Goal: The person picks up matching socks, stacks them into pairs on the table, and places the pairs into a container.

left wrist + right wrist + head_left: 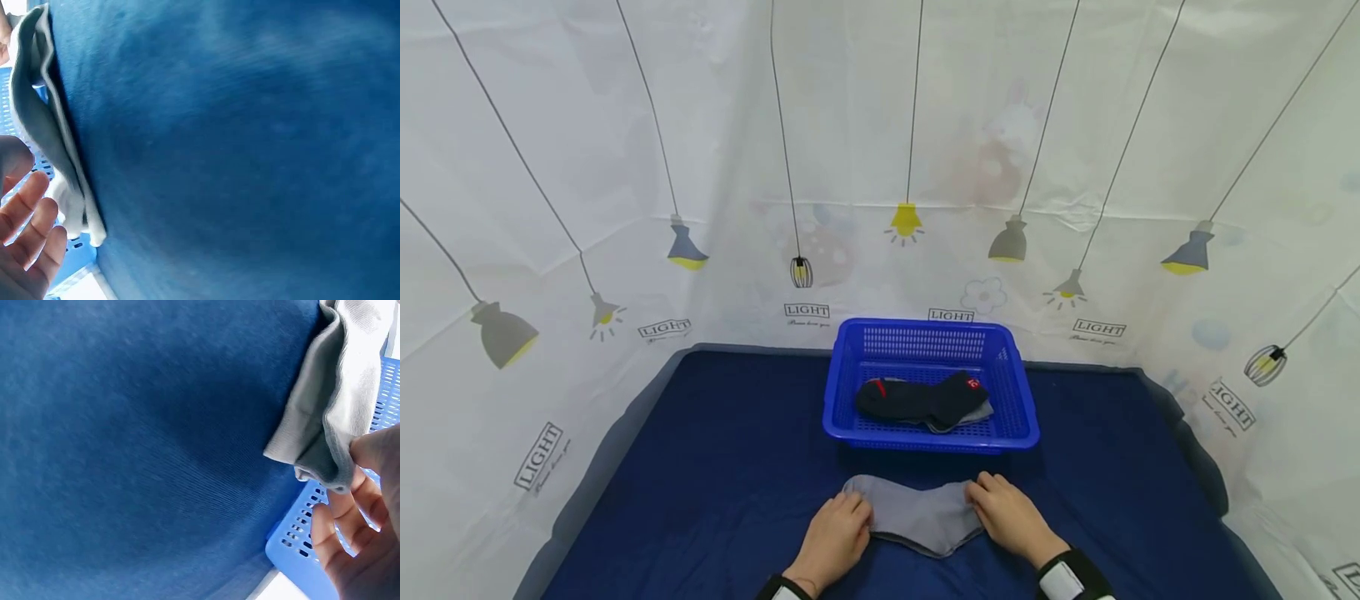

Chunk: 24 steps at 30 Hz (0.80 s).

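Observation:
A grey sock (919, 510) is stretched sideways between the two hands, just in front of the blue basket. Its lower edge looks dark, and both wrist views show two layers of cloth hanging apart. At its left end the left hand (833, 535) pinches the cloth, though the exact contact is partly hidden in the left wrist view. The right hand (1011, 517) grips the opposite end; in the right wrist view its thumb and index finger pinch the sock's edge (340, 478), the other fingers loosely bent.
Beyond the hands stands a blue plastic basket (917, 443) with perforated walls. Inside lie black socks (910, 403) with red marks, on top of grey ones (979, 413). Dark blue cloth (700, 483) covers the table, and a white lamp-printed curtain (850, 167) encloses the back and sides.

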Motion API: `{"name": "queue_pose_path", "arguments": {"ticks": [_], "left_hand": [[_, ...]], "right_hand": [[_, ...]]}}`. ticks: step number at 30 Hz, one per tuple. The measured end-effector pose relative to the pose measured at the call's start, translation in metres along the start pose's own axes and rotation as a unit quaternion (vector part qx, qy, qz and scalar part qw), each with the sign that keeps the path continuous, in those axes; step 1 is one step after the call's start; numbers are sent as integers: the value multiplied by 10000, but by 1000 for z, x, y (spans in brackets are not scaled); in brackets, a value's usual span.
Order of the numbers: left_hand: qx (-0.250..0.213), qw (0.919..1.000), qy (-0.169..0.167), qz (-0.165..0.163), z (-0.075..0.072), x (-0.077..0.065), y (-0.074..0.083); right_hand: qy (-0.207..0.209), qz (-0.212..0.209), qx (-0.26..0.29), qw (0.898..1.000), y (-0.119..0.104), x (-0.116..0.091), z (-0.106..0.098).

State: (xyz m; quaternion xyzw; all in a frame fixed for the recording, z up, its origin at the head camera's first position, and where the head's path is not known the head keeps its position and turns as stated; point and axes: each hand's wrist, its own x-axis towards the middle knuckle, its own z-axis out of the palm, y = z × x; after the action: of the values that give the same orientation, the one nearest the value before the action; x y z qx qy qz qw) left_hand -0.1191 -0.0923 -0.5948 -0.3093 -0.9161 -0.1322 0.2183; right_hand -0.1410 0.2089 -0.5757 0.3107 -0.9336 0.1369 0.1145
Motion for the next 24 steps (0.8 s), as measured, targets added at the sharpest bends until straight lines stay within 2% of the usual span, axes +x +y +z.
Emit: {"name": "queue_pose_path", "arguments": {"ticks": [8, 14, 19, 24], "left_hand": [[59, 9999, -144, -75, 5, -8, -2], [-6, 9998, -187, -115, 4, -9, -2], [56, 9995, -245, -201, 0, -4, -4], [293, 9986, -123, -423, -5, 5, -11]], "right_hand": [[129, -79, 73, 9999, 0, -9, 11], [70, -22, 77, 9999, 0, -13, 17], [16, 259, 154, 9995, 0, -12, 14], [217, 615, 24, 9979, 2, -12, 10]]}}
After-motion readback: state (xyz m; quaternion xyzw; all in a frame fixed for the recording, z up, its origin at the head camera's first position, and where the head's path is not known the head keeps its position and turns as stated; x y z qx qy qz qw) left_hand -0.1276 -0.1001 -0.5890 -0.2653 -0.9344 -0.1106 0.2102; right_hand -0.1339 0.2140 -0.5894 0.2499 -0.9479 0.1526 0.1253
